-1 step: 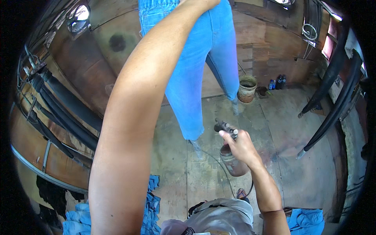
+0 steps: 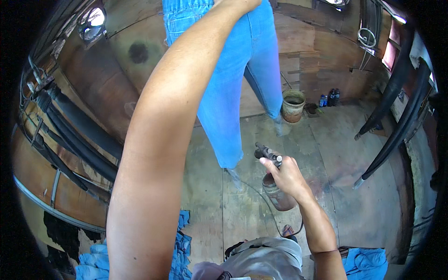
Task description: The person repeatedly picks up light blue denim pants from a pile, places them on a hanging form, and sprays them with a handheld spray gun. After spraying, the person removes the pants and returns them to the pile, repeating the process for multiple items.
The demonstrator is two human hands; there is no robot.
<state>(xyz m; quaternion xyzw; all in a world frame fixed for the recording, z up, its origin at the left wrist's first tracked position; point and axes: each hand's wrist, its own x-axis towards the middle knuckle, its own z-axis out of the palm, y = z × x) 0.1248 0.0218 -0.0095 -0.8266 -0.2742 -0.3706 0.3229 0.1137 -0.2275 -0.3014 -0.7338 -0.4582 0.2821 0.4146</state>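
Light blue jeans (image 2: 221,112) hang in front of me, their legs filled out and grey sleeve-like ends (image 2: 233,178) showing below the hems. Across them stretches my left arm, and my left hand (image 2: 245,3) is at the jeans near the waist. The top edge of the head view cuts this hand off, so its fingers do not show. Below and right of the jeans, my right hand (image 2: 288,176) is closed round a dark spray gun (image 2: 269,154). A stained cup (image 2: 278,196) hangs under the gun. A thin hose (image 2: 262,197) runs near it.
Black tubes stand at the left (image 2: 79,126) and right (image 2: 389,140). A dirty bucket (image 2: 293,112) and several bottles (image 2: 330,98) are by the back wall. Folded blue denim (image 2: 366,263) lies at lower right, with more denim (image 2: 183,242) at lower left.
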